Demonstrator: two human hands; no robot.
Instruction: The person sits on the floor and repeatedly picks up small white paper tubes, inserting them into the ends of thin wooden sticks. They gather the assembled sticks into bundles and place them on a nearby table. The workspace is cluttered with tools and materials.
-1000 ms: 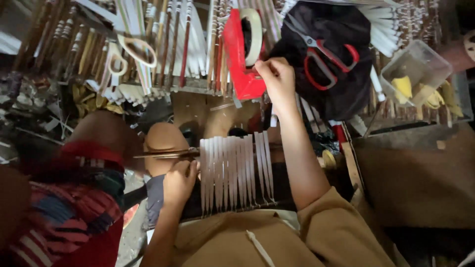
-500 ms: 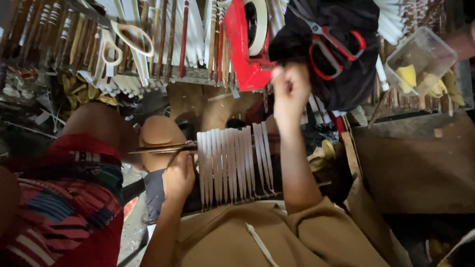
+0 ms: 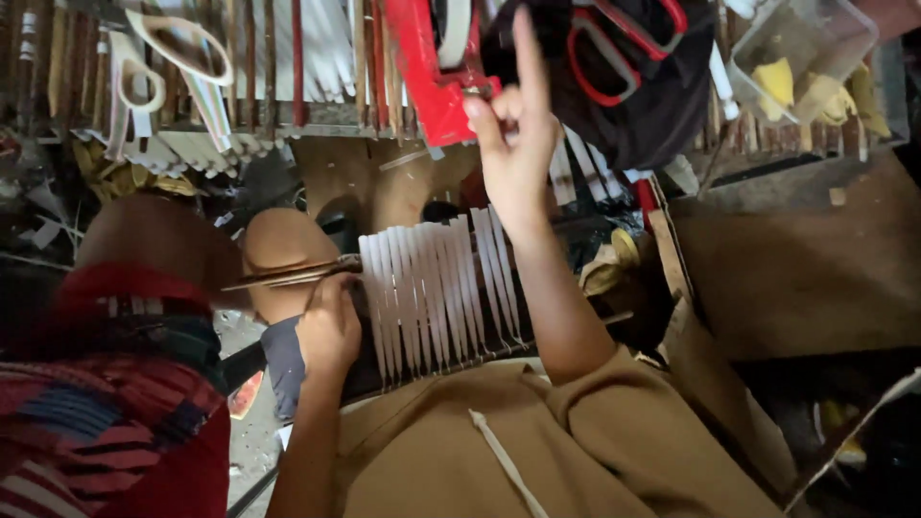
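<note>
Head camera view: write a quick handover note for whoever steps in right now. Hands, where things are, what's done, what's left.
Left hand: resting on the left edge of the row of white strips on the lap, by thin dark sticks that point left; whether it grips them cannot be told.
Right hand: raised, index finger up, fingers at the red tape dispenser.
Nearby: cream scissors upper left, red scissors on black cloth, clear plastic box upper right.
Done: strips lie side by side in a row.
Left: no tape shows on the strips yet.
</note>
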